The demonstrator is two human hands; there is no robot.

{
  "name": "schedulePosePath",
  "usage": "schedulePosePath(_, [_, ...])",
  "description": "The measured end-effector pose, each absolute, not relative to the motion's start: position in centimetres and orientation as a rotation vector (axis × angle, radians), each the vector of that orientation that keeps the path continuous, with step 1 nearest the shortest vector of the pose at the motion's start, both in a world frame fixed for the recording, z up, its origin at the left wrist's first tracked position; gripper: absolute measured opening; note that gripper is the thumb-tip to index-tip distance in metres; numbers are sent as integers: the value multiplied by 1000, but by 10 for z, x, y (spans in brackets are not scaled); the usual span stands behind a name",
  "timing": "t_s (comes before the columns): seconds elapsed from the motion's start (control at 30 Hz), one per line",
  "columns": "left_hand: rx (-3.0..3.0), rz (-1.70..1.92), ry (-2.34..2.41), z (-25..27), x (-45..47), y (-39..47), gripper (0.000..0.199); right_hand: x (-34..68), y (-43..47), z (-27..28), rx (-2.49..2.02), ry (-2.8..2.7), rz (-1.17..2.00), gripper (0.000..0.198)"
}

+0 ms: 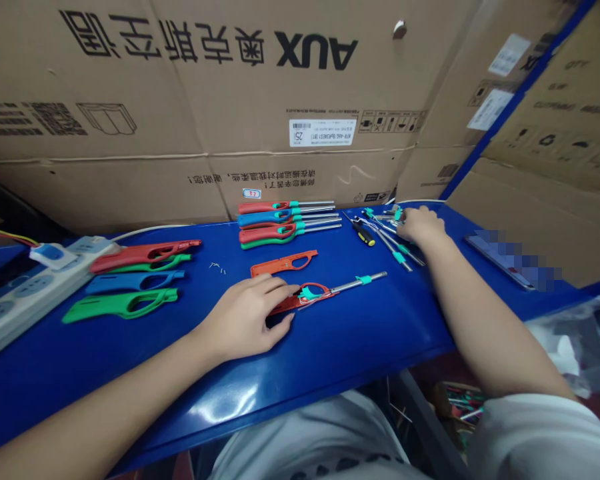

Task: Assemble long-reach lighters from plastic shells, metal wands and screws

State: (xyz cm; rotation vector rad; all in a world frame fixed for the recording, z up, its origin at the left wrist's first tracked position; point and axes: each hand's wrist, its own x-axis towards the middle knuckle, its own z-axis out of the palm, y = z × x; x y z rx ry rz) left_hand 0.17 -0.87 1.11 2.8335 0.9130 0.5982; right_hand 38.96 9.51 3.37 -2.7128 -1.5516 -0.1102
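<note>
My left hand (250, 313) is closed around the handle end of an open red-orange gas lighter shell (285, 304) on the blue table. A teal trigger piece and thin wires show inside it, and a metal tube (353, 285) with a teal collar sticks out to the right. Just above lies the matching orange half shell (283, 264). My right hand (423, 223) reaches into a pile of lighter tubes (393, 241) with teal parts at the back right. Its fingers are bent together by a teal piece; whether they grip it is partly hidden.
Assembled lighters (267, 233) lie stacked at the back middle, beside a yellow-black screwdriver (364, 233). Coloured shells (125, 303) and a power strip (25, 293) are at left, near small screws (217, 267). A phone-like flat device (500, 260) lies right. Cardboard (180, 127) walls the back.
</note>
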Motion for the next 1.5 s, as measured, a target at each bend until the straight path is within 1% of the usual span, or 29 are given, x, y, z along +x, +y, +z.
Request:
schedulePosePath(0.23, [2794, 670, 843, 3, 3, -2, 27, 395, 98, 30, -2652, -1520, -51, 27])
schedulePosePath(0.4, [2611, 827, 861, -7, 6, 3, 27, 387, 97, 31, -2559, -1557, -60, 18])
schedulePosePath(0.5, [2447, 952, 918, -9, 11, 2, 33, 356, 92, 31, -2288, -1723, -114, 17])
schedulePosePath(0.53, [2381, 993, 950, -9, 12, 1, 35, 341, 88, 30, -2030, -1802, -116, 15])
schedulePosePath(0.6, [2217, 1074, 1024, -9, 16, -1, 38, 305, 75, 26, -1609, -1913, 148, 16])
schedulePosePath(0.67, [2041, 1126, 1064, -10, 19, -2, 42, 271, 57, 22, -1323, -1944, 530, 23])
schedulePosePath(0.7, [1971, 1141, 1063, -10, 20, -2, 44, 257, 47, 19, -1207, -1962, 660, 25])
schedulePosePath(0.73, [1925, 1147, 1051, -11, 21, -2, 43, 246, 38, 17, -1119, -1991, 753, 27])
schedulePosePath(0.8, [1909, 1149, 1017, -11, 21, -3, 35, 231, 24, 14, -983, -2087, 827, 24])
schedulePosePath(0.87, [1944, 1141, 996, -10, 20, -4, 26, 225, 18, 11, -918, -2153, 800, 20])
schedulePosePath(0.9, [1954, 1134, 998, -9, 20, -4, 25, 225, 18, 10, -904, -2175, 789, 19])
schedulePosePath(1.07, [1890, 1119, 1048, -4, 21, -6, 30, 235, 20, 16, -787, -2300, 700, 16])
schedulePosePath(1.13, [1866, 1136, 1064, -3, 21, -6, 31, 240, 18, 23, -741, -2421, 617, 16])
schedulePosePath(1.23, [1854, 1140, 1072, -4, 20, -5, 34, 248, 15, 31, -788, -2637, 443, 19])
schedulePosePath(1.33, [1855, 1117, 1048, -6, 19, -5, 35, 254, 15, 36, -828, -2788, 332, 15])
schedulePosePath(1.43, [1891, 1068, 1016, -7, 17, -5, 33, 256, 16, 37, -809, -2840, 323, 11])
schedulePosePath(1.5, [1957, 1007, 1010, -6, 15, -6, 31, 256, 17, 37, -782, -2825, 385, 12])
